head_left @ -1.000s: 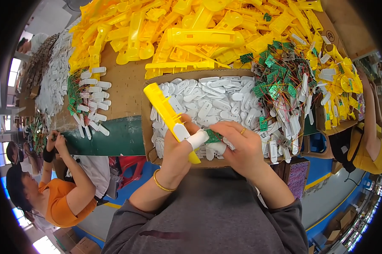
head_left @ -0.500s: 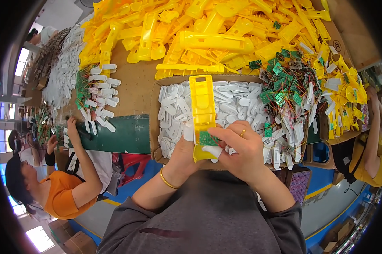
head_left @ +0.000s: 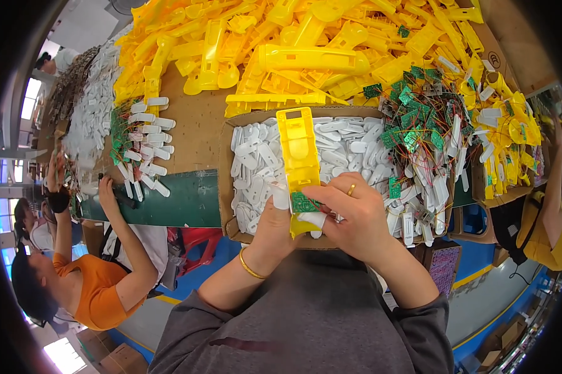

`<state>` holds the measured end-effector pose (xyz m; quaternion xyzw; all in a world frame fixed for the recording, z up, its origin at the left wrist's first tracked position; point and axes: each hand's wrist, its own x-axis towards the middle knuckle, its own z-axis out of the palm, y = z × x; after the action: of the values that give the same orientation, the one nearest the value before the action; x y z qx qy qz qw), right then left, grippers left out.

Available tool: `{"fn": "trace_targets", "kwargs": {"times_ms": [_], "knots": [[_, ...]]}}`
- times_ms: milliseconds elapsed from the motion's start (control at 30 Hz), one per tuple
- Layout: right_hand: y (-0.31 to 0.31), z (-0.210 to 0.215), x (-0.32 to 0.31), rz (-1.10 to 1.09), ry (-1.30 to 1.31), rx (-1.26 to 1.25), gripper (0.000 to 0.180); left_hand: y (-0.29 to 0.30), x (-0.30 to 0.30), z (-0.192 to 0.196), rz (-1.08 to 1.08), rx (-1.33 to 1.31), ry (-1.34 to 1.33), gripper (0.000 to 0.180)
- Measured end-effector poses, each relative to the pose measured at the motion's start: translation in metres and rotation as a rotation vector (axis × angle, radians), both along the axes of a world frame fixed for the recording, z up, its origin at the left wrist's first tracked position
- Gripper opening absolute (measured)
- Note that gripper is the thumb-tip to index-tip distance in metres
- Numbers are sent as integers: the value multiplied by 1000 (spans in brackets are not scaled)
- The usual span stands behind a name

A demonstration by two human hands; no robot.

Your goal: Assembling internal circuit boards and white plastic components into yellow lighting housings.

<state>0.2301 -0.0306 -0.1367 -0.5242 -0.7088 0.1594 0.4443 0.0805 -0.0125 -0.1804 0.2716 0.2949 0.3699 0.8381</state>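
A long yellow plastic housing (head_left: 298, 146) stands out over the white parts, its hollow inner side toward me. My left hand (head_left: 273, 229) grips its lower left edge, with a white covering on the thumb. A small green circuit board (head_left: 304, 202) sits inside the housing's lower part. My right hand (head_left: 355, 218) is closed at the board, thumb and index finger pressing on its right edge; the thumb is wrapped in white too. The fingers behind the housing are hidden.
Beneath my hands is a cardboard box (head_left: 226, 181) of white plastic pieces (head_left: 256, 149). Wired green boards (head_left: 412, 118) heap at its right. Yellow housings (head_left: 312, 59) pile up behind. Co-workers sit left, in an orange shirt (head_left: 100, 296), and right, in a yellow one (head_left: 542, 240).
The housing has tilted slightly, and my right fingers have shifted a little at the board. On the left, the co-worker's far arm has reached forward over the table.
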Motion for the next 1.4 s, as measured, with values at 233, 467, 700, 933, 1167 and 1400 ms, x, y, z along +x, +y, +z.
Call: {"fn": "trace_targets", "kwargs": {"times_ms": [233, 467, 700, 933, 1167, 1400], "knots": [[4, -4, 11, 132, 78, -186, 36, 3, 2, 0, -19, 183, 144, 65], [-8, -22, 7, -55, -92, 19, 38, 4, 13, 14, -20, 384, 362, 46], [-7, 10, 32, -257, 152, -68, 42, 11, 10, 35, -197, 204, 99, 55], [-24, -13, 20, 88, 909, -823, 26, 8, 8, 37, -257, 581, 346, 51], [-21, -8, 14, 89, 913, -812, 23, 7, 7, 16, -133, 878, 555, 42], [-14, -22, 6, -8, 1012, -621, 24, 10, 18, 13, -146, 818, 605, 39]]}}
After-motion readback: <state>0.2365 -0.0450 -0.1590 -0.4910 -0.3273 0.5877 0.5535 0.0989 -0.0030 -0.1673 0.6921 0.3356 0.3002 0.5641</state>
